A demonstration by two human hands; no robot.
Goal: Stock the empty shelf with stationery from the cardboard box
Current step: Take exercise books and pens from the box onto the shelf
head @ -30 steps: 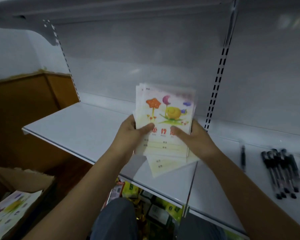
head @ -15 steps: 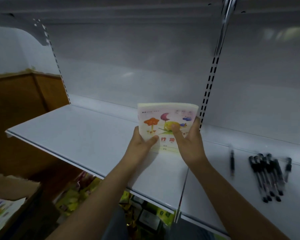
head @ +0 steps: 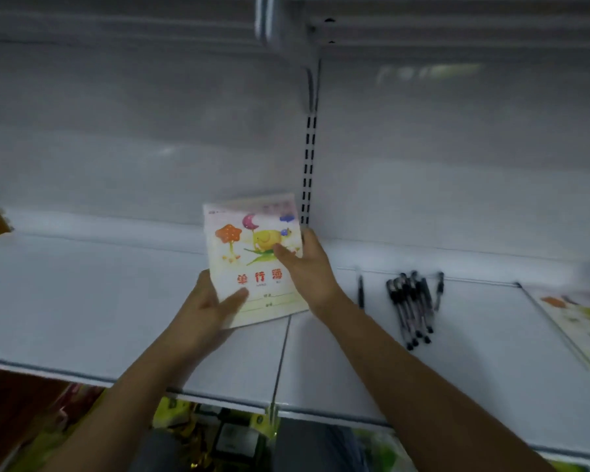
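Both hands are gripping a stack of notebooks (head: 254, 257) over the white shelf (head: 82, 301). The left hand (head: 203, 310) is curling around the stack's lower left corner, its thumb lying across the front cover near the printed lines, while the right hand (head: 307, 267) is clasping the right edge, thumb pressing on the cover beside the yellow cartoon animal. The top cover is showing an orange flower, a purple moon and red characters. The stack is tilting, its top edge leaning toward the back panel (head: 150, 131) and its lower edge sitting close to the shelf surface; whether it is actually touching the shelf cannot be told. It is hanging just left of the seam where two shelf boards are meeting, in front of the slotted upright (head: 309, 172). To the right, on the neighbouring board, a cluster of black pens (head: 411, 306) is lying flat, with a single pen (head: 360, 289) lying apart on its left and another one on its right. Further right, at the frame's edge, another illustrated booklet (head: 579, 321) is lying flat on the shelf. Beneath the shelf's front lip, yellow and green packaged goods (head: 181, 420) are showing on a lower level, too blurred to identify. The cardboard box is not appearing in the head view.
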